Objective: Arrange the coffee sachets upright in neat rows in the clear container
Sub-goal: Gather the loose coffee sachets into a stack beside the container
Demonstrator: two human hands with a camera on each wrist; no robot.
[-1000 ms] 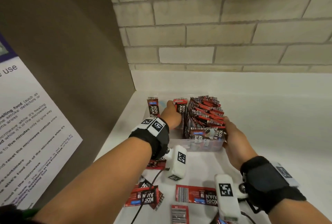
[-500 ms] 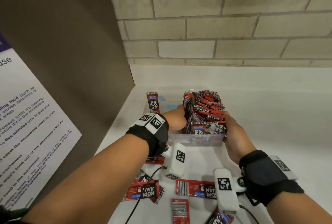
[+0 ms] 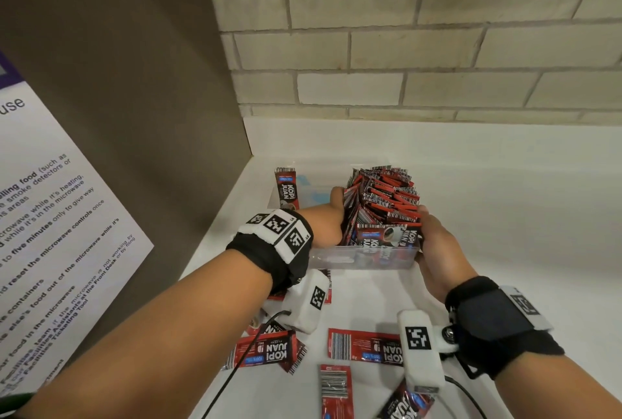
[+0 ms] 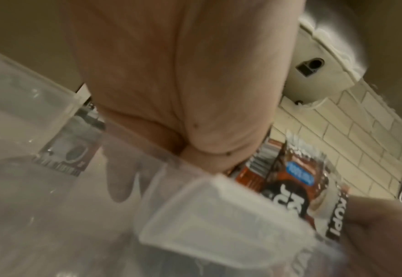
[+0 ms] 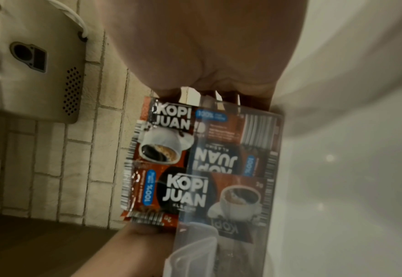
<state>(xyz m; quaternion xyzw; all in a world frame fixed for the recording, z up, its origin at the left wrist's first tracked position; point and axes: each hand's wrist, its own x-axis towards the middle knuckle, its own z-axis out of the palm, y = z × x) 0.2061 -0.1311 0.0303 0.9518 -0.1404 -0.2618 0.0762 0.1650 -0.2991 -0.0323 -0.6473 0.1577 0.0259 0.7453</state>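
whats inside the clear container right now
A packed block of coffee sachets fills the right side of the clear container; one lone sachet stands far left. The left hand hides the gap's floor.

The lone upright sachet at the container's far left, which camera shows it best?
The head view: the lone upright sachet stands unobstructed, apart from the packed stack. The left wrist view shows only a blurred sachet through plastic; the right wrist view misses it.

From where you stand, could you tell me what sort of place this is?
Probably a shared office or campus pantry: a notice with microwave-use rules, a white counter against a brick wall, and a clear container of coffee sachets.
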